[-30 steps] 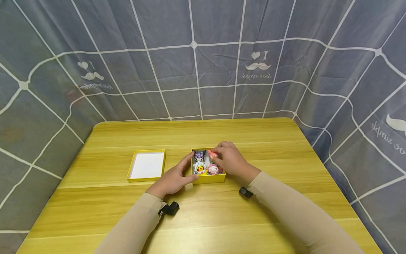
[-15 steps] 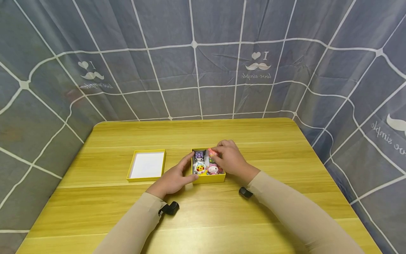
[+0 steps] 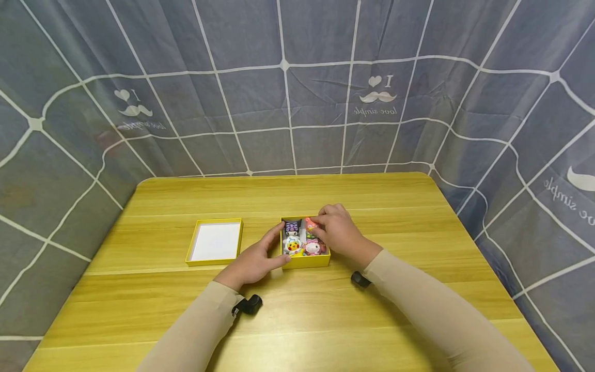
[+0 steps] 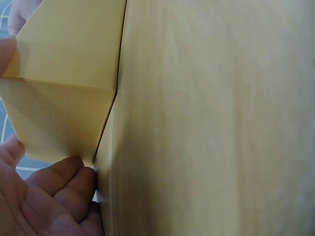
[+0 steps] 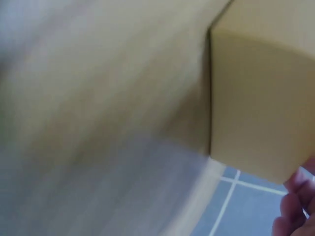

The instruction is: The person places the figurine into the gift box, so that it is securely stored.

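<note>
Leftmost, the grey-blue curtain [image 3: 251, 98] with its white grid begins, running on behind the yellow box [image 3: 307, 262] and round to its right. Well to the left of the box, on the wood-grained table [image 3: 297, 320], lies a shallow yellow lid [image 3: 216, 242], its white inside facing up. Next comes the left hand [image 3: 254, 262], just beside the box and touching it, its grip wide: the forefinger reaches the left rim, the thumb lies at the near left corner, and in the left wrist view the other fingers rest low against the wall. Below and left of the box, a black wrist camera [image 3: 251, 305] sits at the cuff of the beige left sleeve [image 3: 202, 325]. Along the left half of the box, a purple-and-black figurine [image 3: 292, 228] lies at the far end and a white figurine with a yellow face [image 3: 294, 246] at the near end. In its right half, a pink figurine with a white face [image 3: 313, 247] lies near, and a coral figurine [image 3: 310, 224] lies far, partly covered by fingers. Over the box's right side bends the right hand [image 3: 340, 232], its grip narrow, thumb and forefinger pinching the coral figurine. Right of the box, the beige right sleeve [image 3: 432, 310] carries another wrist camera [image 3: 360, 280].
</note>
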`<state>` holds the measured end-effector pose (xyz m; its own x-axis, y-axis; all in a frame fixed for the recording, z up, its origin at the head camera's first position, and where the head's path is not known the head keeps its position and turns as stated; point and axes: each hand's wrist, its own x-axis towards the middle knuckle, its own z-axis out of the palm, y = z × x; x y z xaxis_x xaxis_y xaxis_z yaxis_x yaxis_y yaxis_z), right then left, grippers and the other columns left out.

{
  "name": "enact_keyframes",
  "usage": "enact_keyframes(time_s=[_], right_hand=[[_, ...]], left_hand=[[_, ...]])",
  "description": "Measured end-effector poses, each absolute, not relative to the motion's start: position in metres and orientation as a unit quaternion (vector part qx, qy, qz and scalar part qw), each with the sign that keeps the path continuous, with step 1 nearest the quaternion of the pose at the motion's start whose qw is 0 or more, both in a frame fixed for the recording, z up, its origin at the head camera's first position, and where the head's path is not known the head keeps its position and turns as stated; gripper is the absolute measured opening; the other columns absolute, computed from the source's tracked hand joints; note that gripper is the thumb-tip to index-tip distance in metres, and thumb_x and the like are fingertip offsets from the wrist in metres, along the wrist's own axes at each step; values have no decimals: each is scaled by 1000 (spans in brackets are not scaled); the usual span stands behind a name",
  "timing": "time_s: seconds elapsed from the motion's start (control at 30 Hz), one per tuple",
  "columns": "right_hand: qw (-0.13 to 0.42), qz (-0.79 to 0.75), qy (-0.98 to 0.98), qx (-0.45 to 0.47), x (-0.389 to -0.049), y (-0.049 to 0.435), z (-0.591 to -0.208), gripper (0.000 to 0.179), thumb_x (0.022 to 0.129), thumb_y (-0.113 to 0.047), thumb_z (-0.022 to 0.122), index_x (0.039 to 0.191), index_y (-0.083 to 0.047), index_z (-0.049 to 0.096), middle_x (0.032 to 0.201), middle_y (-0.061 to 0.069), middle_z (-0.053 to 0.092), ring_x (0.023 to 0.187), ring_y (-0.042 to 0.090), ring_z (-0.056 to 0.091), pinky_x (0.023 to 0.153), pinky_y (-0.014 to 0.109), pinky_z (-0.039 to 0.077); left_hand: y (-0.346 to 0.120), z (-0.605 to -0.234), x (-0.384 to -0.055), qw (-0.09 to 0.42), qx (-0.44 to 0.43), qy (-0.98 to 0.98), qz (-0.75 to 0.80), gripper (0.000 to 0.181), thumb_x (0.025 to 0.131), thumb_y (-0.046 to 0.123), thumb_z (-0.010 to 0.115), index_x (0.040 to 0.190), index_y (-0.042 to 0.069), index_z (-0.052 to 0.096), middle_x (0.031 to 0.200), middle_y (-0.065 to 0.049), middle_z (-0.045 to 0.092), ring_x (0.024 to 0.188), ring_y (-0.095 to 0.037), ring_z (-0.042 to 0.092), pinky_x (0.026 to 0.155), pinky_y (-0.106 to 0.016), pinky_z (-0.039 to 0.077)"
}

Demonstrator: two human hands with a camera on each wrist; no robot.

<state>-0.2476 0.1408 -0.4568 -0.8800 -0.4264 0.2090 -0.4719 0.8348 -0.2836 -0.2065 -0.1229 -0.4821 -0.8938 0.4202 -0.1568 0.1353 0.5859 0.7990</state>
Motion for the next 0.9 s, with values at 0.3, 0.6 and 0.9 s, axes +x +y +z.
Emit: enact_keyframes(time_s=[0.3, 0.6, 0.9], right_hand=[[52, 164, -950, 261, -251, 145, -452, 33, 100, -25, 76, 128, -7, 77, 114, 6, 69, 102, 25, 55, 96, 41, 47], [51, 156, -951, 263, -251, 145, -454, 31, 101, -22, 74, 129, -8, 77, 116, 5, 69, 104, 25, 57, 100, 44, 49], [72, 164, -948, 263, -251, 145, -458, 30, 99, -22, 76, 124, -7, 79, 95, 2, 64, 90, 19, 53, 87, 36, 48]], left_hand=[[-122, -482, -206, 165, 156, 879, 419, 91, 96, 57, 71, 168, 46, 16, 173, -9, 31, 159, -31, 32, 129, -54, 29], [-122, -483, -206, 163, 159, 881, 415, 92, 96, 59, 71, 168, 45, 16, 172, -10, 31, 159, -33, 33, 128, -55, 30], [-122, -484, -206, 161, 158, 881, 415, 93, 95, 59, 71, 168, 45, 16, 173, -8, 30, 159, -32, 32, 129, -55, 29]])
